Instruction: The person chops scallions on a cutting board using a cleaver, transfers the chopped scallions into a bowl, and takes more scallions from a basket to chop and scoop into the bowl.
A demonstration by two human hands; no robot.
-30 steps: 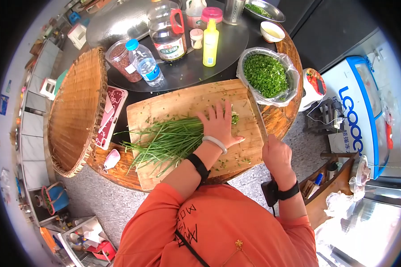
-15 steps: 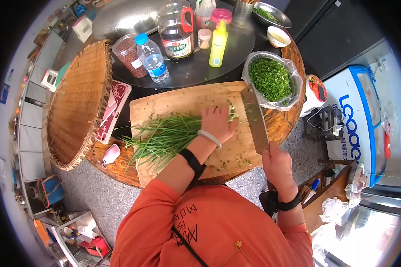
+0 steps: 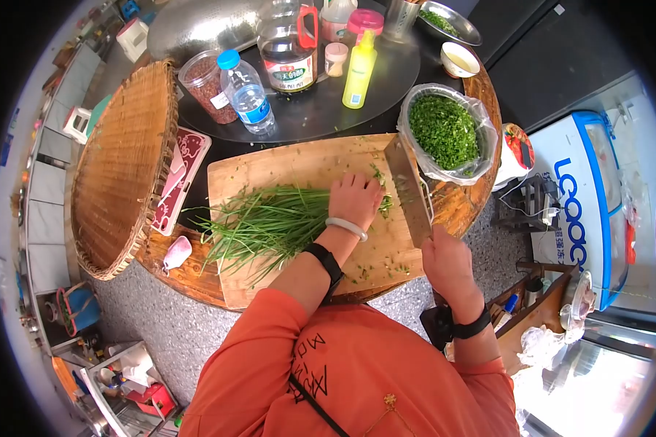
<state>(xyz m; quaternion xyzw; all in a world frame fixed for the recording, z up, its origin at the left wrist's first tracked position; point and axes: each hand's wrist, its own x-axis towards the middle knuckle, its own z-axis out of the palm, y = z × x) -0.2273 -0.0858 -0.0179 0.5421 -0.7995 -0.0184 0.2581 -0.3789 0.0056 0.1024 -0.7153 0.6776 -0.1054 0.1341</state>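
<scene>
Fingers of the left hand (image 3: 356,202) bend close together over green stalks (image 3: 270,218) on the cutting board (image 3: 299,162), frame centre; the right hand (image 3: 448,266) is wrapped round the handle of a cleaver (image 3: 407,186), right of centre. Plastic-lined bowl (image 3: 491,149), upper right, stands beside the board. Left forearm angles up-right, right forearm up-left. Freezer (image 3: 584,160) lettering, far right, begins "LCOO".

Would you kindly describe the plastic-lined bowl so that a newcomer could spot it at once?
On the round table, find the wooden cutting board. The bowl sits by its far right corner, filled with chopped greens. Clear plastic covers its rim, unlike the bare-rimmed metal dish of greens farther back.
</scene>
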